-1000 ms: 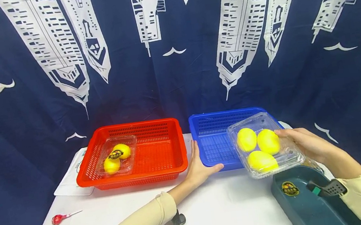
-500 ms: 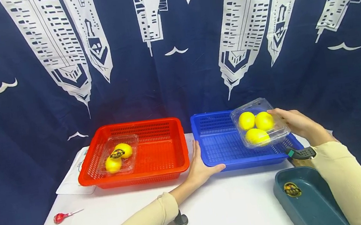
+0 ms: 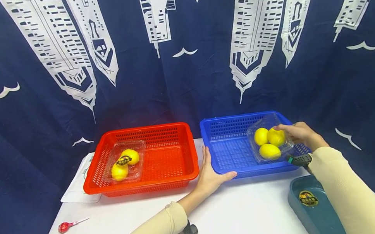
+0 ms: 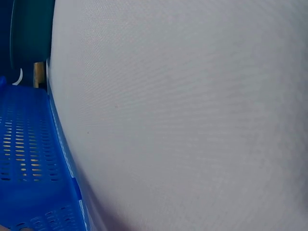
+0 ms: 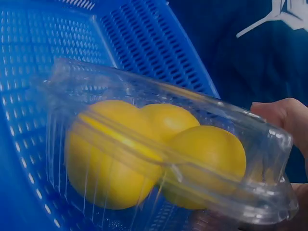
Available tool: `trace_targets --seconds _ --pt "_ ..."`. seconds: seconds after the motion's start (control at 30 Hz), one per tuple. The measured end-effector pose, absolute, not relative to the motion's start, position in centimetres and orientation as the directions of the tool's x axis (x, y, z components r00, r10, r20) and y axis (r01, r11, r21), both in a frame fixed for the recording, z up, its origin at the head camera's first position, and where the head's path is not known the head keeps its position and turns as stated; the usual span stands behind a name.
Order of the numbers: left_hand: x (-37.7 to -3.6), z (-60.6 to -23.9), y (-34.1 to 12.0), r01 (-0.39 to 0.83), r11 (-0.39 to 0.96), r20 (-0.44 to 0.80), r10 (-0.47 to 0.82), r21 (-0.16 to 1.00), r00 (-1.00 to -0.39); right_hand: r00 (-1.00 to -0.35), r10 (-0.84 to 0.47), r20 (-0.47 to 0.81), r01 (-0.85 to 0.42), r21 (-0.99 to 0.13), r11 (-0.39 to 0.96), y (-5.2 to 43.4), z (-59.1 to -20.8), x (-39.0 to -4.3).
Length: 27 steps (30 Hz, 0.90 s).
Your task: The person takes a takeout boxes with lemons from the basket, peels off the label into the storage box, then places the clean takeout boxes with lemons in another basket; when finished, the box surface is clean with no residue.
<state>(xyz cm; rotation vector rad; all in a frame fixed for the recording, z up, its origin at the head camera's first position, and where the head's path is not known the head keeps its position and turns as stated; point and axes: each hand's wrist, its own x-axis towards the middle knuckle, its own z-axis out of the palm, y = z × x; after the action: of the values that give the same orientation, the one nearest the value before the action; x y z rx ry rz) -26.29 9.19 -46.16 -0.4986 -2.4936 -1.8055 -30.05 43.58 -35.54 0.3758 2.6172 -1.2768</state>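
Note:
My right hand point(image 3: 304, 136) grips the right side of a clear plastic clamshell box point(image 5: 231, 113) with three lemons point(image 3: 269, 151) in it. The box sits tilted within the right part of the blue basket point(image 3: 229, 155); whether its underside touches the basket floor is hard to tell. In the right wrist view the thumb lies over the box's edge. My left hand point(image 3: 209, 177) rests against the blue basket's front left corner, fingers straight in the gap between the baskets and thumb stretched along the front wall. The left wrist view shows barely a fingertip.
Left of the blue basket stands a red basket point(image 3: 165, 162), holding another clear box point(image 3: 135, 174) with two yellow fruits and a black label. A dark green tray point(image 3: 322, 213) sits at front right under the right forearm. A red lollipop point(image 3: 64, 227) lies at front left.
My right hand has carried the lemon box from above the blue basket's front right side down into the basket. The left hand keeps its place at the basket corner.

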Motion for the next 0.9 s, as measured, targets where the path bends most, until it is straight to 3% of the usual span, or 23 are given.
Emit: trace_targets --seconds 0.5,0.73,0.9 --pt "-26.0 -46.2 9.2 0.267 0.277 0.203 0.24 0.923 -0.949 -0.955 0.096 -0.281 0.274 -0.71 0.648 44.1 -36.8 -30.7" --pt "-26.0 -46.3 9.1 0.265 0.267 0.204 0.236 0.926 -0.95 -0.963 0.113 -0.246 0.248 -0.635 0.732 43.4 -36.6 -30.8" --pt "-26.2 -46.1 9.1 0.272 0.269 0.21 0.238 0.924 -0.948 -0.974 0.17 -0.152 0.225 -0.527 0.82 42.9 -36.5 -30.8"
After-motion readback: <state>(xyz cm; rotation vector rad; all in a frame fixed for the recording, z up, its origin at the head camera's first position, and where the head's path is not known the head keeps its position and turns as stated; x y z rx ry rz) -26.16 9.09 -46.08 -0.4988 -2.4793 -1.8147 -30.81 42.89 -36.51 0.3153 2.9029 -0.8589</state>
